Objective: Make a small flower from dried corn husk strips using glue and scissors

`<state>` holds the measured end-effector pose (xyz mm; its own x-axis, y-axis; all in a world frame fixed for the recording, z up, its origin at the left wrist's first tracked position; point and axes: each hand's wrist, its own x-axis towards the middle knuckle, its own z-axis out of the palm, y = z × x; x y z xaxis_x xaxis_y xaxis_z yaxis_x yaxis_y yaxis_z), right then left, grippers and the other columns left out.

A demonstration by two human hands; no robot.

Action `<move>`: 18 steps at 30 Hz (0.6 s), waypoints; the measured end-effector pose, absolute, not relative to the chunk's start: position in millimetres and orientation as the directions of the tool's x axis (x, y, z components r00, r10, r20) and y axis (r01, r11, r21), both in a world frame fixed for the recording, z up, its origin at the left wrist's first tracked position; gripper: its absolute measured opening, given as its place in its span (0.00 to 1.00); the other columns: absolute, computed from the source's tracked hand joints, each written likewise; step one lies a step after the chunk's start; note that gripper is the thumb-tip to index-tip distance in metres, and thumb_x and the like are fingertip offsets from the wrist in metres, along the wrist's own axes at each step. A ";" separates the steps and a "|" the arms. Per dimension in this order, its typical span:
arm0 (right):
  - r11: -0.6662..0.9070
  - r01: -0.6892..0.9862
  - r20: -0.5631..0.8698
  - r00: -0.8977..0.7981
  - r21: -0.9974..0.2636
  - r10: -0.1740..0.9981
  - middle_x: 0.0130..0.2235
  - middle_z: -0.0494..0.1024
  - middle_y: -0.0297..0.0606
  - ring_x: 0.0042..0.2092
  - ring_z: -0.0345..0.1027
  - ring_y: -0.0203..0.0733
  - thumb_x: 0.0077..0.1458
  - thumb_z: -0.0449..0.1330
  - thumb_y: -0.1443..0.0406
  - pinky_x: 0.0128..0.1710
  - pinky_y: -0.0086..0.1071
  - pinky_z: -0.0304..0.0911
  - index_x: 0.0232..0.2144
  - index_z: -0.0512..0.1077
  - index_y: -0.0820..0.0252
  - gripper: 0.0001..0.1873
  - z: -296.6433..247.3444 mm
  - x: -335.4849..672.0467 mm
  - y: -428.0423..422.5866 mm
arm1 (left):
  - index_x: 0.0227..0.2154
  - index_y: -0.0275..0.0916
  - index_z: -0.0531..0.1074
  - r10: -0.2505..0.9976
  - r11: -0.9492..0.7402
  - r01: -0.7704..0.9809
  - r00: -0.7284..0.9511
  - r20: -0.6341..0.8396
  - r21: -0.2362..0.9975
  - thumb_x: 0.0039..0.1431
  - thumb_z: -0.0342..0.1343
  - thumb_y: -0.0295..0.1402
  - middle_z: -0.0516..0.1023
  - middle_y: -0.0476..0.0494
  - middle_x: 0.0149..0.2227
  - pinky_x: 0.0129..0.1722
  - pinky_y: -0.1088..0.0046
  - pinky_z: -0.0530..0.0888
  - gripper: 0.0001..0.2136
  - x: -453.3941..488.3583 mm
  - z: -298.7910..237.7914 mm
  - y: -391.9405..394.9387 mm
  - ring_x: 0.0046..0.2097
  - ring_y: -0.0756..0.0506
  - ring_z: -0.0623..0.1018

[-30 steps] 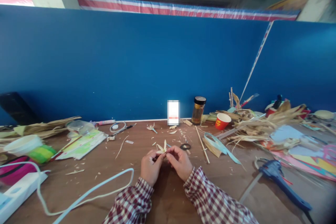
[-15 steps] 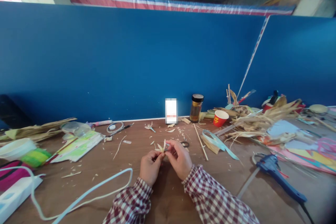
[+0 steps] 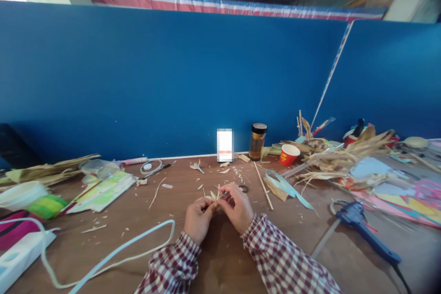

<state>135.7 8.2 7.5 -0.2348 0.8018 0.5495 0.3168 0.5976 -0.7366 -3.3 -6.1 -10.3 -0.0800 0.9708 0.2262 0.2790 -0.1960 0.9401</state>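
Between my fingertips is a small pale flower [image 3: 214, 195] that looks made of dried husk strips, its thin petals pointing up and away from me. My left hand [image 3: 199, 219] pinches it from the left, thumb against fingers. My right hand [image 3: 237, 207] closes on it from the right, its thumb and forefinger meeting my left fingertips. Its lower part is hidden by my fingers. Just past my right hand, a dark scissor handle [image 3: 244, 189] shows in part. A similar small flower [image 3: 197, 166] lies farther back on the brown table [image 3: 220, 266].
A blue glue gun [image 3: 368, 232] lies at right, near heaped dried husks [image 3: 344, 156]. A red paper cup [image 3: 288, 155] and a dark-lidded jar [image 3: 257, 142] stand at the back. At left are a power strip [image 3: 24, 257], a pale cable [image 3: 127, 243] and a green-patterned sheet [image 3: 103, 190].
Both hands have shifted slightly right. The flower's petals have turned a little between my fingers, and my right fingers have curled closer over it.
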 end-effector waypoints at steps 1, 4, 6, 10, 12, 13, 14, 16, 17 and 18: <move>0.563 0.294 0.523 -0.210 -0.772 0.826 0.37 0.68 0.38 0.30 0.62 0.34 0.50 0.54 0.68 0.27 0.27 0.61 0.40 0.63 0.58 0.13 6.7 135.0 8.1 | 0.18 0.34 0.71 0.978 -0.166 0.223 -0.084 0.188 0.961 0.47 0.54 0.38 0.68 0.49 0.18 0.22 0.78 0.63 0.12 -2.6 -11.6 -5.7 0.22 0.51 0.66; 0.470 0.222 0.438 -0.182 -0.854 0.880 0.35 0.68 0.37 0.30 0.63 0.34 0.51 0.52 0.65 0.26 0.27 0.62 0.42 0.61 0.59 0.13 4.7 133.2 7.2 | 0.25 0.34 0.73 0.987 -0.106 0.131 -0.108 0.120 0.986 0.47 0.54 0.39 0.71 0.48 0.21 0.22 0.78 0.64 0.12 -1.8 -11.8 -5.4 0.22 0.51 0.67; 0.428 0.174 0.397 -0.189 -0.887 0.898 0.34 0.69 0.37 0.30 0.64 0.35 0.53 0.51 0.63 0.28 0.28 0.63 0.40 0.62 0.59 0.11 3.7 132.2 6.7 | 0.25 0.35 0.74 0.976 -0.146 0.217 -0.130 0.177 0.965 0.47 0.53 0.39 0.71 0.47 0.23 0.24 0.77 0.65 0.12 -2.5 -8.3 -6.4 0.24 0.50 0.68; 0.309 0.052 0.294 -0.193 -0.950 0.936 0.32 0.70 0.37 0.29 0.64 0.35 0.55 0.48 0.58 0.25 0.27 0.62 0.39 0.63 0.59 0.13 3.6 131.9 9.1 | 0.23 0.37 0.74 0.917 -0.302 0.489 -0.087 0.390 0.818 0.51 0.51 0.37 0.70 0.47 0.22 0.27 0.75 0.65 0.11 -5.3 0.7 -10.3 0.27 0.48 0.69; 0.236 -0.011 0.233 -0.198 -0.972 0.952 0.32 0.70 0.38 0.29 0.64 0.35 0.55 0.46 0.55 0.22 0.26 0.60 0.38 0.64 0.59 0.16 4.5 133.7 12.4 | 0.26 0.38 0.75 0.888 -0.371 0.542 -0.032 0.459 0.754 0.53 0.48 0.35 0.69 0.46 0.23 0.28 0.74 0.65 0.11 -6.5 3.1 -12.0 0.28 0.48 0.69; 0.202 -0.039 0.205 -0.211 -0.979 0.956 0.32 0.70 0.38 0.28 0.64 0.35 0.55 0.45 0.54 0.21 0.26 0.59 0.37 0.65 0.60 0.18 5.1 135.2 14.2 | 0.27 0.38 0.75 0.874 -0.402 0.557 -0.003 0.486 0.727 0.54 0.48 0.34 0.69 0.46 0.23 0.28 0.74 0.66 0.11 -7.1 3.6 -12.5 0.28 0.48 0.69; 0.176 -0.061 0.185 -0.236 -0.983 0.954 0.31 0.70 0.38 0.28 0.64 0.35 0.55 0.44 0.52 0.21 0.25 0.58 0.36 0.66 0.60 0.20 5.9 137.0 15.8 | 0.28 0.38 0.74 0.862 -0.427 0.572 0.022 0.507 0.701 0.54 0.47 0.34 0.69 0.46 0.24 0.28 0.75 0.66 0.11 -7.6 3.9 -12.9 0.28 0.48 0.69; 0.157 -0.076 0.172 -0.295 -0.985 0.940 0.29 0.70 0.37 0.28 0.63 0.34 0.54 0.43 0.51 0.21 0.25 0.57 0.33 0.67 0.61 0.22 7.7 140.7 18.0 | 0.27 0.38 0.74 0.842 -0.459 0.605 0.063 0.535 0.651 0.55 0.47 0.33 0.69 0.45 0.24 0.29 0.75 0.66 0.11 -8.7 3.9 -13.1 0.28 0.48 0.69; 0.164 -0.072 0.179 -0.318 -0.984 0.931 0.28 0.70 0.36 0.27 0.62 0.33 0.54 0.44 0.51 0.21 0.25 0.57 0.31 0.67 0.61 0.21 8.8 142.3 18.5 | 0.27 0.38 0.74 0.834 -0.470 0.621 0.079 0.546 0.627 0.55 0.46 0.33 0.69 0.45 0.24 0.29 0.75 0.66 0.11 -9.3 3.9 -13.0 0.28 0.49 0.69; 0.178 -0.064 0.189 -0.334 -0.982 0.923 0.27 0.69 0.35 0.26 0.61 0.32 0.53 0.46 0.51 0.22 0.24 0.56 0.30 0.68 0.61 0.20 9.8 143.6 18.4 | 0.27 0.38 0.74 0.826 -0.477 0.636 0.090 0.556 0.607 0.55 0.46 0.32 0.69 0.45 0.25 0.29 0.75 0.66 0.11 -9.8 3.8 -13.0 0.28 0.49 0.70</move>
